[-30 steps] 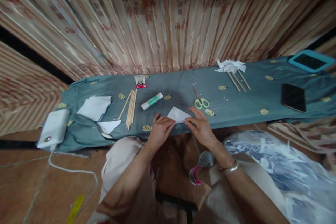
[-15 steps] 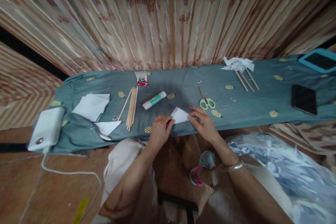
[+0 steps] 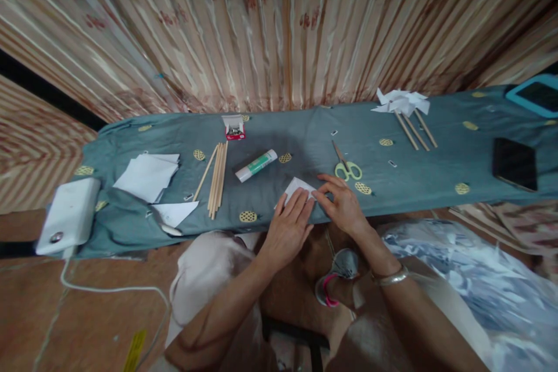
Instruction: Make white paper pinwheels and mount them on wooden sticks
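A small folded piece of white paper (image 3: 295, 182) lies at the near edge of the cloth-covered table. My left hand (image 3: 288, 226) rests flat on it, fingers stretched out and covering much of the paper. At the paper's right corner, my right hand (image 3: 340, 202) pinches the edge between thumb and fingertips. Just beyond the right hand lie scissors (image 3: 347, 170) with light green handles. A white and green glue stick (image 3: 256, 165) lies behind the paper, to the left. Farther left is a bundle of wooden sticks (image 3: 218, 180).
A red box of small metal pieces (image 3: 234, 129) stands behind the sticks. White paper sheets (image 3: 148, 177) and a white power bank (image 3: 68, 215) are at the left. Paper pinwheels (image 3: 403, 102) on sticks, a black phone (image 3: 514, 164) and a blue-framed device (image 3: 534, 96) lie right.
My left hand has gone from pinching the paper's left corner to lying flat across it. My right hand stays at the right corner. The view has shifted slightly.
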Demonstrator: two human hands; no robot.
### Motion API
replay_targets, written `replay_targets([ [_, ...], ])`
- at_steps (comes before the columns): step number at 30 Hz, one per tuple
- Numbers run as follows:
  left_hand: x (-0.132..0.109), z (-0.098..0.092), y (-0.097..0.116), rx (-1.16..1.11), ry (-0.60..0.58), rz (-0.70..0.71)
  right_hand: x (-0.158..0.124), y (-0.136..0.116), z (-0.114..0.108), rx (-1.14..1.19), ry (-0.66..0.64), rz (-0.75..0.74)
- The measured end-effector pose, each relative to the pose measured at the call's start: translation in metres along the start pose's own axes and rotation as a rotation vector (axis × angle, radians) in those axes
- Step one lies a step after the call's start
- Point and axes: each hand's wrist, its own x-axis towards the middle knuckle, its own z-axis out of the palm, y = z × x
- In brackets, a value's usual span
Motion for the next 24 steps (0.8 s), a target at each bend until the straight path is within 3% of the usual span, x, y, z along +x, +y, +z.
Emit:
replay_targets([
  [8, -0.0008, 0.0003, 0.0004, 0.034, -0.061, -0.043, 0.0020, -0.0017, 0.0004, -0.017, 0.015, 0.012],
  [24, 0.0037, -0.0015, -0.0008, -0.008, -0.067, -0.075, 0.0047, -0.0021, 0.0045, -0.047, 0.045, 0.013],
])
